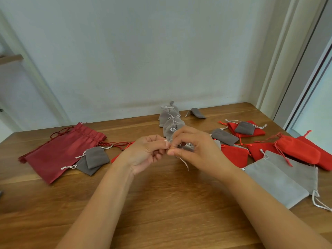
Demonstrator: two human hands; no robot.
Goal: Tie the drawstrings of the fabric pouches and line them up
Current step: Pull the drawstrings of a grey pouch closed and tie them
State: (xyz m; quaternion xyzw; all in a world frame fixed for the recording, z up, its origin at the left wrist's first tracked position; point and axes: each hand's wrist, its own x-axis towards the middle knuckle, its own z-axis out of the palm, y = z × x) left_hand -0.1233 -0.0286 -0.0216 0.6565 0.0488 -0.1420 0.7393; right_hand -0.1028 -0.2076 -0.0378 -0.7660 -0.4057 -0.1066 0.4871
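My left hand (149, 151) and my right hand (195, 148) meet over the middle of the wooden table (161, 203), fingers curled and pinching the white drawstring (185, 163) of a small grey pouch (188, 147), which my right hand mostly hides. One cord end hangs below my right hand. Behind my hands, a row of tied grey pouches (170, 121) runs back toward the wall, each with a white bow.
At left lie a large dark red pouch (61, 151) and two small grey pouches (93, 159). At right lie several red pouches (298, 151), small grey pouches (224, 136) and two large light grey pouches (280, 180). One grey pouch (197, 113) sits near the wall.
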